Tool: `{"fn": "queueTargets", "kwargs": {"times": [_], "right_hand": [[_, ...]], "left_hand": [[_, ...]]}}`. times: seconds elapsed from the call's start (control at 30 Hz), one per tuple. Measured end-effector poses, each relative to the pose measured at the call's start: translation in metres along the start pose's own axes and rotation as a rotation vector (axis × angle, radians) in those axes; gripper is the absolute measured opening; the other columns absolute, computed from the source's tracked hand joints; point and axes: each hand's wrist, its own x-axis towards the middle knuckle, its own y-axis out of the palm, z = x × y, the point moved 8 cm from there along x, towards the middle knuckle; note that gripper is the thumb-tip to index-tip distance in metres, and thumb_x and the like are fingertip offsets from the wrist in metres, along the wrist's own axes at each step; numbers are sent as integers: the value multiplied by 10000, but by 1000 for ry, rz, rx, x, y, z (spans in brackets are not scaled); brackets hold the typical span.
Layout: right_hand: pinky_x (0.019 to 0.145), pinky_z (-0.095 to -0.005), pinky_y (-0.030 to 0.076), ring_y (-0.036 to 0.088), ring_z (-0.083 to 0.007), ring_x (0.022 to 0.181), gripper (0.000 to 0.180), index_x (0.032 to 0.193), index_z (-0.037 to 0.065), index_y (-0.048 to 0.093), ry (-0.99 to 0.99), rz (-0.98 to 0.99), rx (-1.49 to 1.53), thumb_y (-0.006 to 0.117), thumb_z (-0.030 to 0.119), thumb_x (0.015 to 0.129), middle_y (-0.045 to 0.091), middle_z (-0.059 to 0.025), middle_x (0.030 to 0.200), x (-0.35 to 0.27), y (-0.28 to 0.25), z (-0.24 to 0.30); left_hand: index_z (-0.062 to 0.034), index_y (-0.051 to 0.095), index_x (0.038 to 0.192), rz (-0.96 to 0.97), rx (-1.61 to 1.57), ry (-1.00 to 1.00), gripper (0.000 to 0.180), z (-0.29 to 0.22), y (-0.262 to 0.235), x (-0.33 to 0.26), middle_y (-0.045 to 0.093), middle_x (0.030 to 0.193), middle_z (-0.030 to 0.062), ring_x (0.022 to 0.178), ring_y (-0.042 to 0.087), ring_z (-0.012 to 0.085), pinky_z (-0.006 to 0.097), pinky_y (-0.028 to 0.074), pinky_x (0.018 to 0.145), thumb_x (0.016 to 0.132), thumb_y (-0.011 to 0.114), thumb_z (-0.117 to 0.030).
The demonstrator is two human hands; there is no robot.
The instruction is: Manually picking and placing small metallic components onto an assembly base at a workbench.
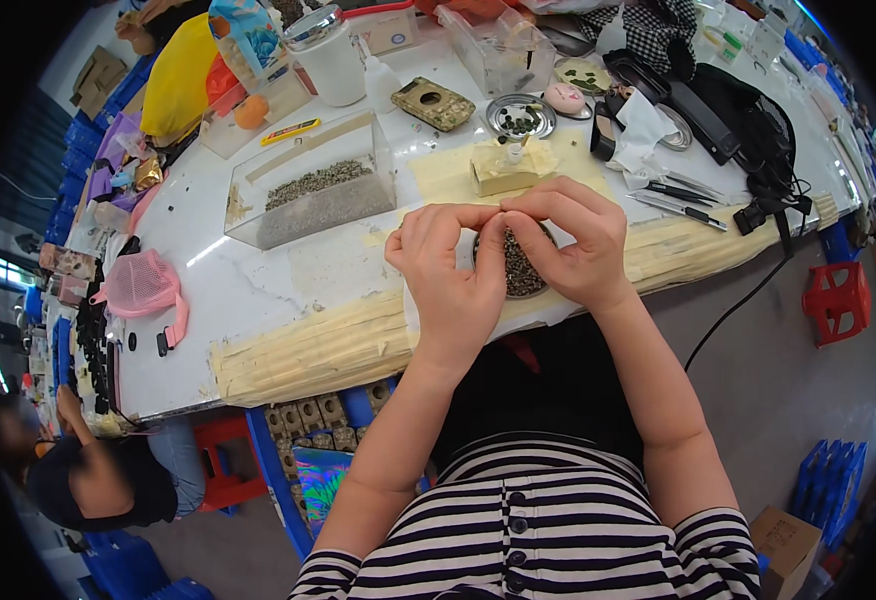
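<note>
Over a small round dish of dark, speckled granules (524, 272), my two hands meet fingertip to fingertip. My left hand (450, 262) is closed in a pinch, thumb against forefinger. Beside it my right hand (580, 245) pinches in the same way, its tips touching or nearly touching the left ones. Whatever lies between the fingertips is too small or hidden to name. Just beyond the hands is a block covered in cream tape (506, 172). Behind that sits a round metal dish (548, 128) with small dark green pieces.
A clear bin (248, 228) of grey gravel stands to the left, a speckled block with a round hole (434, 104) behind it. Tweezers (680, 210) lie at the right. Cream tape (318, 345) pads the table's front edge. A pink mesh pouch (143, 285) lies far left; another person sits beyond.
</note>
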Motion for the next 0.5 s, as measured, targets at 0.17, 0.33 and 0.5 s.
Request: {"fn": "queueTargets", "kwargs": {"times": [0.17, 0.33, 0.5], "right_hand": [[569, -308, 497, 638, -219, 635, 92, 865, 37, 740, 45, 2, -8, 780, 75, 791, 680, -83, 763, -1, 2, -2], [584, -309, 494, 634, -228, 642, 60, 840, 1, 705, 124, 101, 94, 744, 41, 818, 674, -97, 759, 4, 9, -10], [582, -315, 487, 621, -249, 637, 56, 812, -5, 663, 139, 118, 125, 718, -7, 820, 658, -102, 753, 6, 3, -6]], "left_hand": [[-127, 687, 876, -14, -40, -24, 57, 2, -2, 0, 645, 863, -8, 895, 557, 191, 364, 289, 906, 848, 735, -115], [-136, 722, 903, -62, -45, 59, 84, -5, -9, 4, 638, 858, -16, 888, 562, 186, 363, 295, 877, 832, 750, -101], [-141, 729, 919, -39, 58, 96, 138, -16, -7, 4, 629, 844, -28, 877, 561, 192, 374, 290, 878, 797, 777, -99]]}}
